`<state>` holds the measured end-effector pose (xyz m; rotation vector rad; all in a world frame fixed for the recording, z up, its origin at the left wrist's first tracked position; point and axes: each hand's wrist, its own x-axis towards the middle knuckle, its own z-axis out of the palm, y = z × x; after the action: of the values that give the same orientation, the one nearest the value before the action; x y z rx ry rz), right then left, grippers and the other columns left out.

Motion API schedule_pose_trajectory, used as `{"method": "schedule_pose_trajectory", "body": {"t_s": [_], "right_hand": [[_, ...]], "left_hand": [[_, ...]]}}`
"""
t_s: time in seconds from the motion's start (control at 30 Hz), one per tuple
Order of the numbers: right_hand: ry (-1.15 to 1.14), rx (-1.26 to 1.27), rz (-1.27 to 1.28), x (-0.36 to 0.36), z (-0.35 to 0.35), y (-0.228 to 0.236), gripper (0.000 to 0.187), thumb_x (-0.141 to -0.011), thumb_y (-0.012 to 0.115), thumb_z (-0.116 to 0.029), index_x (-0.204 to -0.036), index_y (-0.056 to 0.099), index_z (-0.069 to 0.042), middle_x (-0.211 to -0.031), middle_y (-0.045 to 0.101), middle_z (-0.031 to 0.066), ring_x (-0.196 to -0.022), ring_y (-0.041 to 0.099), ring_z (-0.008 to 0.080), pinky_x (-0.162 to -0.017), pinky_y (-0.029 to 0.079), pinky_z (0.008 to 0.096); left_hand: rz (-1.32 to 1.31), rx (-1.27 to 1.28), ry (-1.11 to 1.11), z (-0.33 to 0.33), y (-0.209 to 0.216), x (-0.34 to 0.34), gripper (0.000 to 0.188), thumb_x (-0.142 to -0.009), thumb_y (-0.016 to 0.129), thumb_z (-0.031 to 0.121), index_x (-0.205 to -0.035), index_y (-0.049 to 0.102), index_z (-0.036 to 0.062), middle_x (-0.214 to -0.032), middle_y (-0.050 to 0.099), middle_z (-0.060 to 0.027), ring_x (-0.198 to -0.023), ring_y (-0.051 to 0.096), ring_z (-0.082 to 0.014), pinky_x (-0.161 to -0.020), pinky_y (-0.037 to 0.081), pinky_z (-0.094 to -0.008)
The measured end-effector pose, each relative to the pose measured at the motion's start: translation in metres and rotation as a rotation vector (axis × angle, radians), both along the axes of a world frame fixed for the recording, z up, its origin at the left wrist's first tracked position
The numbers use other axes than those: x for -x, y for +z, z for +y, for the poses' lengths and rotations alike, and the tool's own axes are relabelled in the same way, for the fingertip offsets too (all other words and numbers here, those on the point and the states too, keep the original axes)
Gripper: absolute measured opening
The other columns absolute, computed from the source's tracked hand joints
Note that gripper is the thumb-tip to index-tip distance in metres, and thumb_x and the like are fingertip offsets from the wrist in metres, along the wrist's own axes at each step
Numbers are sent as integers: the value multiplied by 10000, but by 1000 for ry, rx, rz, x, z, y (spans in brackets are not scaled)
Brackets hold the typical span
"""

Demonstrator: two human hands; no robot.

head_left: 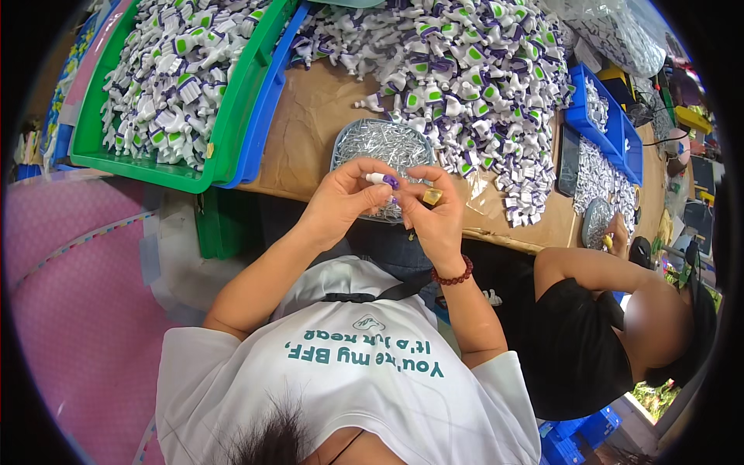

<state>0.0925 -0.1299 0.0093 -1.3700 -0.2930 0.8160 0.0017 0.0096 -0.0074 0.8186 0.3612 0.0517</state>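
Observation:
Above the near edge of the table, my left hand [350,192] pinches a small white and purple plastic figure part [380,179] between thumb and fingers. Close against it, my right hand [435,217] has its fingers drawn together at the part's purple end. Whatever the right fingertips grip is too small to make out. A yellowish wrap [432,197] covers one right finger, and a dark red bead bracelet [453,271] circles that wrist. Just behind both hands stands a grey bowl [338,155] filled with small silvery metal pins [384,143].
A large heap of white, purple and green figure parts [480,85] covers the table [298,116]. At left, a green crate [232,116] full of similar parts sits against a blue crate [260,116]. On the right, another person [589,325] works beside blue bins [612,116].

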Motion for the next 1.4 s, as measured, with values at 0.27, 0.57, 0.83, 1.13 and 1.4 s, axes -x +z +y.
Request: {"method": "schedule_pose_trajectory", "body": {"t_s": [0.27,0.57,0.83,1.13,1.4], "right_hand": [[-133,442,-770,-50,-35,-24,94,-766,616,-36,-858,625,-52,-781,625,80,-644,561,176,-585,457,288],[325,757,-1509,-75,-35,-44,152,-646,597,-31,-797,591,-55,-812,529,73,-816,527,253,-640,477,343],[224,570,-1404,-85,-36,-40,196,-666,624,-11,-854,577,-46,-830,553,86,-753,550,252,-639,468,319],[-70,107,-99,-41,-18,11,149,-797,634,-31,-943,622,-6,-745,561,-26,-623,469,29,-558,386,171],[156,130,-465,-30,-14,3,102,-794,639,-20,-890,631,14,-752,575,-2,-613,486,47,-536,367,166]], "left_hand": [[89,79,140,-2,-3,-1,197,-893,502,63,-1087,527,46,-1013,598,-120,-902,607,-186,-748,504,-238],[92,-6,75,-1,8,-1,222,-890,501,51,-1108,493,13,-1000,603,-131,-901,615,-202,-793,507,-277],[102,-66,-2,-5,7,1,197,-886,526,80,-1069,465,40,-1012,601,-149,-919,613,-217,-786,500,-283],[162,120,-65,-15,6,-5,212,-885,534,91,-1075,467,24,-1007,585,-117,-902,613,-208,-757,508,-261],[150,146,-25,-8,10,-4,204,-886,537,106,-1059,490,7,-1002,583,-108,-890,616,-204,-763,513,-257]]}}
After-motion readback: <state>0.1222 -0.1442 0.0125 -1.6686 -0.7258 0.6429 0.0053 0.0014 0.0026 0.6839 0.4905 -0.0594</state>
